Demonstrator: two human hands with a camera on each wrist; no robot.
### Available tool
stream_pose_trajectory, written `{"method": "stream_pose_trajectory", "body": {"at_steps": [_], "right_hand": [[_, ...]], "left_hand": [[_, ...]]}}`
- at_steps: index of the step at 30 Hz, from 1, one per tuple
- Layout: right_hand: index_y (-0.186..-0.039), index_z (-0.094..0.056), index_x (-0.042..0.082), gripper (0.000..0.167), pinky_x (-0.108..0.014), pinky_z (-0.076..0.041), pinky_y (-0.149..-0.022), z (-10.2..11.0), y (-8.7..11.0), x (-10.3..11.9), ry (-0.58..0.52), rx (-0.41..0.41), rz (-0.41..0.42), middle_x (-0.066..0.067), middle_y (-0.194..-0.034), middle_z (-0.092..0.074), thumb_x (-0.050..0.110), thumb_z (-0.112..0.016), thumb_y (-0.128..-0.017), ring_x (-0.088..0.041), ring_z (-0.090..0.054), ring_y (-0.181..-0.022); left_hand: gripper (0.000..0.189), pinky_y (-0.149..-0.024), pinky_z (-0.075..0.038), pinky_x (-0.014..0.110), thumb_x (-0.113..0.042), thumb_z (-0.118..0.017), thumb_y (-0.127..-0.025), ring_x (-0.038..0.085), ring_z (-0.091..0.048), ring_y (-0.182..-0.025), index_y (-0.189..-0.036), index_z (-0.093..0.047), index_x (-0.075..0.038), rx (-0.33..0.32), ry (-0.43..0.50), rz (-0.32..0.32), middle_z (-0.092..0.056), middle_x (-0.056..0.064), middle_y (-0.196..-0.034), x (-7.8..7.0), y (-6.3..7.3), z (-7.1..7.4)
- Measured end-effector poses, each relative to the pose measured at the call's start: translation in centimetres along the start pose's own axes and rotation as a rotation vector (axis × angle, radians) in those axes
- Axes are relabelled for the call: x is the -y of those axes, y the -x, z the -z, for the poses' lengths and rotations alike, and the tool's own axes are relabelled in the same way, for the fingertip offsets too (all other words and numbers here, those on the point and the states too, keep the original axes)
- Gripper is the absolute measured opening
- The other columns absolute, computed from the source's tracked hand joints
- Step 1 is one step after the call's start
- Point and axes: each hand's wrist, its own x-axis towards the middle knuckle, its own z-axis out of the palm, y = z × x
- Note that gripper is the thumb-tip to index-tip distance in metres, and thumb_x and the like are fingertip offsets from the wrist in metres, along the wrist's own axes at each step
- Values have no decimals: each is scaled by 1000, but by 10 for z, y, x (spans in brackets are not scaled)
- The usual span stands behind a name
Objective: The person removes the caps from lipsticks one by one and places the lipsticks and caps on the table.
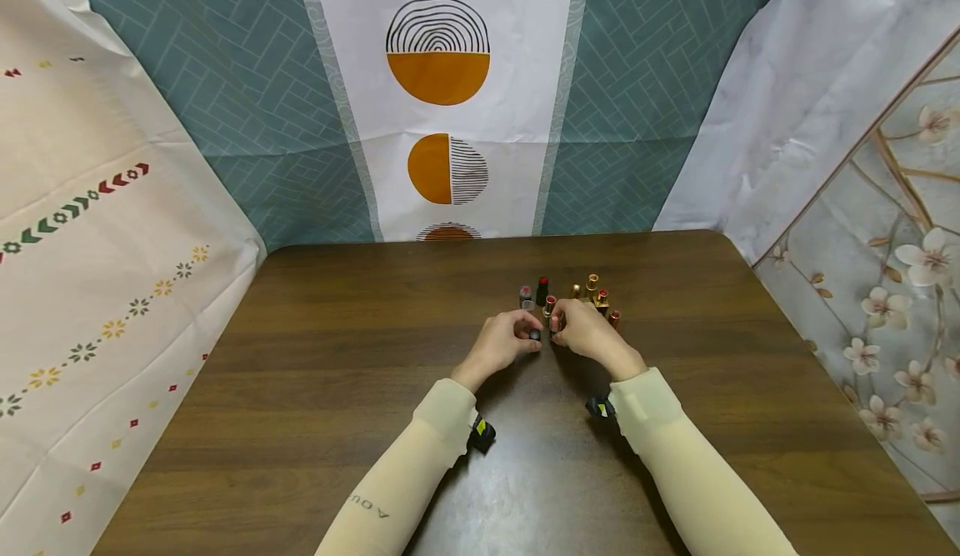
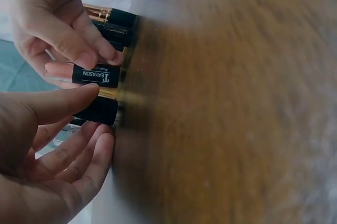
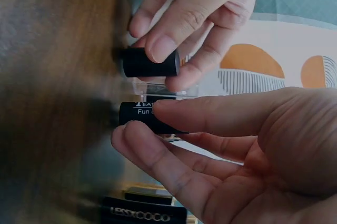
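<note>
Above the table, my left hand point(image 1: 497, 343) pinches a black cylindrical lipstick cap point(image 3: 138, 63) between thumb and fingers. Close on its right, my right hand point(image 1: 588, 331) grips a lipstick point(image 2: 103, 75) with a black, white-lettered body and a pale pink upper part, best seen in the left wrist view. Cap and lipstick are side by side, apart, both upright at or near the table top; contact with the table cannot be told. Just beyond the hands stand a red-topped black lipstick point(image 1: 543, 292) and a clear-sided lipstick point(image 1: 526, 294). The right fingers partly hide the lipstick's body.
Several gold-and-black lipsticks point(image 1: 592, 283) stand close together behind and right of the right hand. One lettered black tube point(image 3: 142, 214) shows low in the right wrist view. The brown wooden table point(image 1: 360, 423) meets a patterned curtain point(image 1: 465, 164) at its far edge.
</note>
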Motion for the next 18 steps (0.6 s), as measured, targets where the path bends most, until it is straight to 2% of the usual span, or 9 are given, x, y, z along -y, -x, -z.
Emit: {"method": "stream_pose_trajectory", "body": {"at_steps": [10,15,18], "right_hand": [[-99,-62,5,18,-31,-45,-64,-2,2,-1,-17,29,-11,-6,-88,-63,-6,-71,-89,-18,-56,-72],[-115,-63,-2,22,-31,-53,-63,11,11,4,-62,50,7,-9,-93,-70,-5,-68,-94,-17,-64,-69],[-121,-63,-4,22,-32,-56,-63,24,19,8,-88,42,21,-13,-98,-72,-1,-65,-99,-20,-67,-68]], "left_hand": [[23,-85,-56,33,-6,-82,-90,16,-72,-94,-112,-76,-12,2,-10,0,-77,3,-100,3,-1,-3],[30,-88,-56,35,-4,-82,-90,19,-71,-98,-117,-74,-11,-1,13,-20,-76,5,-109,3,2,0],[30,-89,-56,36,-4,-81,-90,21,-70,-99,-118,-72,-10,-18,26,-50,-76,6,-111,0,5,8]]}}
